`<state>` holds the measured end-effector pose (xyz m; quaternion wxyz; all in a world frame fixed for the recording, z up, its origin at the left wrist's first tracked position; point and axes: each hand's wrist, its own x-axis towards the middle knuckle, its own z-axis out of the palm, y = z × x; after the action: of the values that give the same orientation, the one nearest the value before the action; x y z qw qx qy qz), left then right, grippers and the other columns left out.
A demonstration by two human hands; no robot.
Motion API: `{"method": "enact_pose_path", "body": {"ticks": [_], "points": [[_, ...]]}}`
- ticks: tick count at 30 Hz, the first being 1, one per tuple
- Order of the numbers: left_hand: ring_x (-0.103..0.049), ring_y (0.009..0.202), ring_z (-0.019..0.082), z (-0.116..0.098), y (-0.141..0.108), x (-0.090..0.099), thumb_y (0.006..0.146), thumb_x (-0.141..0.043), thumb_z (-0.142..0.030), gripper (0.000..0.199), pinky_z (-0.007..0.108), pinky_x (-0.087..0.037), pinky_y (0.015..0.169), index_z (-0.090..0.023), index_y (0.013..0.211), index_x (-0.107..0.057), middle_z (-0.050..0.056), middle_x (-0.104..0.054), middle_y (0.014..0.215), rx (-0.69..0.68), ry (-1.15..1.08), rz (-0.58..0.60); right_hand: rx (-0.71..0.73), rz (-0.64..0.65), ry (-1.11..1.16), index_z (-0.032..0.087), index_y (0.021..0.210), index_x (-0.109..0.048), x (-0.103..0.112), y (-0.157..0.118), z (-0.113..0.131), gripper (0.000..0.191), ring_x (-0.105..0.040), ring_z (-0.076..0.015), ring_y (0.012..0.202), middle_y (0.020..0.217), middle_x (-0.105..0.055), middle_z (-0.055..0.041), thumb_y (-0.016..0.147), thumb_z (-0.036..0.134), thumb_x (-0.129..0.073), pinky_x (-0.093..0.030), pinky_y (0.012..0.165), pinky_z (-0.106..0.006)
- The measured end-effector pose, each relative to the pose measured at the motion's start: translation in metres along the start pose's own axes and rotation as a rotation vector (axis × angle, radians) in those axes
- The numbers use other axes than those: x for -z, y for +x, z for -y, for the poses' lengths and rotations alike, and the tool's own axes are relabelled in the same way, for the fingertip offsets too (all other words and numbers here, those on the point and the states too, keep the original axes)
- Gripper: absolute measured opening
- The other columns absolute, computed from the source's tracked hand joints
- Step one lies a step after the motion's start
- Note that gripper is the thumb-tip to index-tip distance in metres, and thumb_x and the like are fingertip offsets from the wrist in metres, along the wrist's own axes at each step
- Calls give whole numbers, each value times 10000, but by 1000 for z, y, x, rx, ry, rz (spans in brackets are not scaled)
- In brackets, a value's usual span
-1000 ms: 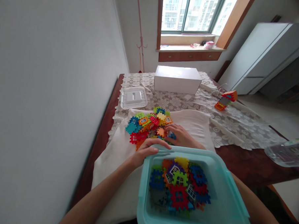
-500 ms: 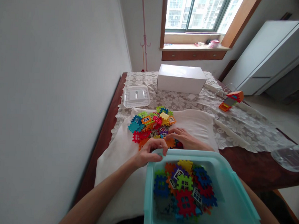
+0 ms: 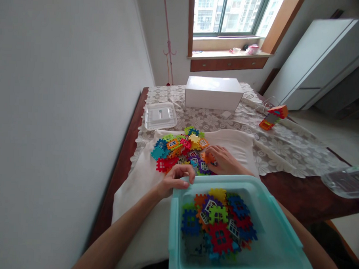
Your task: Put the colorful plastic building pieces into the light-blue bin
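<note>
A teal plastic bin (image 3: 279,238) is close in front of me, with several colourful notched building pieces (image 3: 221,236) inside. My left hand (image 3: 177,180) is closed on the far left corner of its rim. Beyond the bin, a heap of similar pieces (image 3: 179,146) lies on a white cloth (image 3: 233,139). At the heap's right side, my right hand (image 3: 224,159) has its curled fingers on an orange building piece (image 3: 207,157). The bin's far edge hides the near part of the heap.
A clear plastic lid (image 3: 161,116) and a white box (image 3: 213,94) sit on the lace-covered table. Further right are a small built block model (image 3: 273,116) and a clear container (image 3: 345,181). A wall (image 3: 64,105) runs along the left.
My right hand has shifted slightly right and up, drawing the orange piece off the heap's near side and uncovering pieces with windows. My left hand stays on the rim.
</note>
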<state>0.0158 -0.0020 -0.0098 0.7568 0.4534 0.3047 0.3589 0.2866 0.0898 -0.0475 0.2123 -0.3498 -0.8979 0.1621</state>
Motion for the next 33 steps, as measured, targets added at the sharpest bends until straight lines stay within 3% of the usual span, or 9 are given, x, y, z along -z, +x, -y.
{"method": "enact_pose_path", "body": {"ticks": [3, 6, 14, 17, 22, 25, 29, 31, 33], "points": [[-424, 513, 92, 0, 0, 0, 583, -928, -438, 417, 218, -280, 477, -170, 744, -652, -19, -558, 637, -13, 12, -11, -69, -117, 3, 232, 1133, -631, 4, -1, -8, 150, -677, -353, 1187, 1251, -743, -149, 984, 246, -642, -525, 1072, -518], [-442, 540, 97, -1, -1, 0, 600, -908, -423, 385, 220, -286, 496, -166, 753, -665, -14, -560, 661, -33, 19, -27, -69, -196, 97, 270, 1105, -629, 8, -1, -16, 131, -692, -316, 1111, 1156, -743, -92, 999, 316, -688, -558, 1033, -480], [-460, 554, 101, -3, -1, -2, 632, -889, -409, 355, 227, -280, 510, -164, 770, -670, -15, -562, 668, -46, 33, -20, -89, -14, 39, 252, 1104, -673, -2, -1, -21, 247, -714, -352, 1122, 1156, -783, -106, 952, 394, -805, -554, 1007, -513], [-476, 553, 104, -3, 0, -2, 631, -889, -403, 350, 224, -293, 504, -164, 772, -677, -8, -584, 677, -47, 24, -16, -117, -9, -22, 243, 1110, -690, 0, -1, -21, 209, -724, -353, 1135, 1164, -796, -117, 966, 370, -773, -540, 1040, -518], [-471, 530, 100, 2, -1, 2, 636, -892, -407, 366, 219, -298, 495, -167, 796, -667, -12, -591, 666, -28, 12, 4, -210, -75, 1, 248, 976, -677, 7, 1, -28, 158, -715, -299, 917, 962, -766, -73, 912, 357, -771, -559, 929, -456], [-459, 523, 95, 3, 0, 3, 639, -894, -416, 378, 216, -293, 494, -168, 808, -665, -16, -587, 663, -23, 11, 1, -277, -206, 231, 259, 952, -671, 17, 2, -26, 238, -698, -272, 863, 921, -746, -47, 872, 424, -824, -568, 902, -438], [-478, 563, 102, 2, 1, 3, 624, -889, -387, 344, 217, -310, 506, -157, 784, -689, -8, -597, 693, -67, 16, -11, -226, -338, 843, 279, 955, -682, 43, -5, -8, 409, -714, -270, 1006, 1048, -763, -53, 884, 645, -850, -580, 976, -425], [-470, 573, 100, 1, 2, 2, 620, -888, -373, 324, 218, -315, 511, -153, 772, -705, -8, -591, 696, -88, 23, -16, -102, -255, 1090, 296, 972, -703, 55, -11, 3, 468, -721, -275, 1082, 1141, -772, -52, 848, 715, -872, -583, 1030, -426], [-456, 567, 98, 0, 1, 2, 628, -891, -374, 320, 221, -312, 509, -153, 776, -715, -14, -579, 687, -85, 30, -21, 49, -69, 1182, 300, 1012, -750, 62, -16, 11, 515, -725, -307, 1164, 1183, -793, -65, 788, 733, -916, -583, 1074, -461]]}}
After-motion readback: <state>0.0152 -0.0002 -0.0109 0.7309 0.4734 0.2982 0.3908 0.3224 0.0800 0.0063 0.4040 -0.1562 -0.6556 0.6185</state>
